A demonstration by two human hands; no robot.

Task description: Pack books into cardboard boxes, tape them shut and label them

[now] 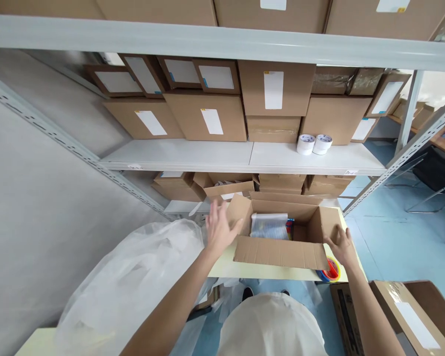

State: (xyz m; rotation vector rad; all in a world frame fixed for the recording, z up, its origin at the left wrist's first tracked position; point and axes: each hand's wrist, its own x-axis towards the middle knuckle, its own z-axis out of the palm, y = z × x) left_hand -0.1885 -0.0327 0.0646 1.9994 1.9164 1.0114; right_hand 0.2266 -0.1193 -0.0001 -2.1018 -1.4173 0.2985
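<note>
An open cardboard box [280,252] stands on a pale yellow table in front of me, flaps spread outward. Inside it lies a clear bubble-wrap packet [269,226], with something red and blue [289,228] beside it. My left hand [219,228] is at the box's left flap, fingers spread and thumb over the flap's edge. At the right flap is my right hand [341,246], its thumb and fingers apart around the flap's lower corner; I cannot tell how firmly it touches. Below this hand, a tape roll [333,270] with red, yellow and blue colours lies by the table's front edge.
White plastic sheeting [133,282] bulges at the left. A metal shelf [193,154] ahead carries labelled cartons [222,116] and two white tape rolls [314,144]. Another open carton [228,189] sits on the lower level. Cardboard boxes [411,311] stand at the lower right.
</note>
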